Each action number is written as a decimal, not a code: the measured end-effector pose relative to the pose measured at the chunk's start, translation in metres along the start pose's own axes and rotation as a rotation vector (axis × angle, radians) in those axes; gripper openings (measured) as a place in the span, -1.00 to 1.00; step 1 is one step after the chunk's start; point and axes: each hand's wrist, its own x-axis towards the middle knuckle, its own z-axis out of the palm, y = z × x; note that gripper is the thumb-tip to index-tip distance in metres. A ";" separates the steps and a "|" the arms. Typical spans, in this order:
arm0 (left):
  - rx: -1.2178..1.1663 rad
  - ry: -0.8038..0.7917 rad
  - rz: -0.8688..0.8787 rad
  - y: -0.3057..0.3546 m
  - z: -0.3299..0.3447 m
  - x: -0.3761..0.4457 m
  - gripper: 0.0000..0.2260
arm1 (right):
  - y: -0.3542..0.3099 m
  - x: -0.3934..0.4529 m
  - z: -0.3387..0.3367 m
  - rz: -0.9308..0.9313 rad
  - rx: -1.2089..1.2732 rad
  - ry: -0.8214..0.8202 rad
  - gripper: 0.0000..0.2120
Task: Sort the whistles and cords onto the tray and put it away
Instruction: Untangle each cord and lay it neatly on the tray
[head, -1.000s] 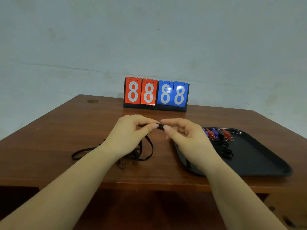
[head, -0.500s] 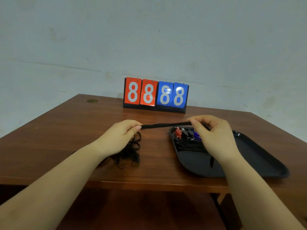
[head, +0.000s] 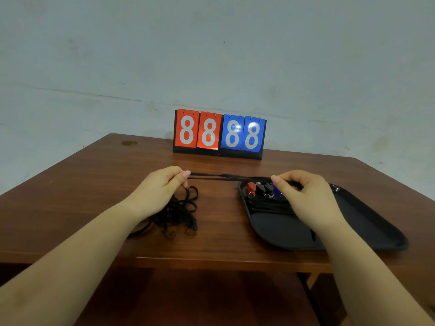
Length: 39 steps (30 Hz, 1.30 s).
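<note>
I am pinching one end of a doubled black cord [head: 219, 177] between the thumb and forefinger of my left hand [head: 160, 191], while my right hand [head: 303, 196] is gripping the other end with curled fingers, so the cord is stretching taut in the air between the two. Under my right hand the black tray [head: 367, 222] is sitting on the wooden table [head: 94, 175], and just beneath my right fingertips a row of whistles [head: 260, 188] is lying along its far end, a red one outermost, with several folded cords [head: 268, 207] bunched right below them. Beneath my left palm a loose tangle of cords [head: 180, 212] is waiting on the bare wood, not yet sorted. Beyond both hands a flip scoreboard [head: 220, 134] is standing against the wall. I am judging that I am straightening this cord before laying it with the others. The risk I am seeing is that a dangling length may be caught in the tangle under my left hand and drag it along, or that lowering my right hand carelessly could nudge the whistles out of their row or disturb the folded cords.
</note>
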 end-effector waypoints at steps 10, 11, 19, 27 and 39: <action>-0.121 0.210 0.086 0.030 -0.017 -0.028 -0.69 | -0.034 -0.010 -0.034 -0.087 0.272 0.142 -0.90; -0.138 0.222 0.116 0.029 -0.018 -0.034 -0.67 | -0.037 -0.013 -0.036 -0.092 0.307 0.136 -0.89; -0.137 0.160 0.184 0.002 0.009 -0.087 -0.51 | -0.038 -0.055 -0.016 -0.117 0.294 -0.054 -0.86; 0.374 0.183 0.134 -0.004 0.041 -0.130 -0.57 | 0.004 -0.102 0.041 -0.054 0.303 -0.271 -0.84; 0.031 -0.256 0.053 0.013 0.085 -0.158 -0.78 | 0.035 -0.144 0.082 -0.084 0.263 -0.417 -0.91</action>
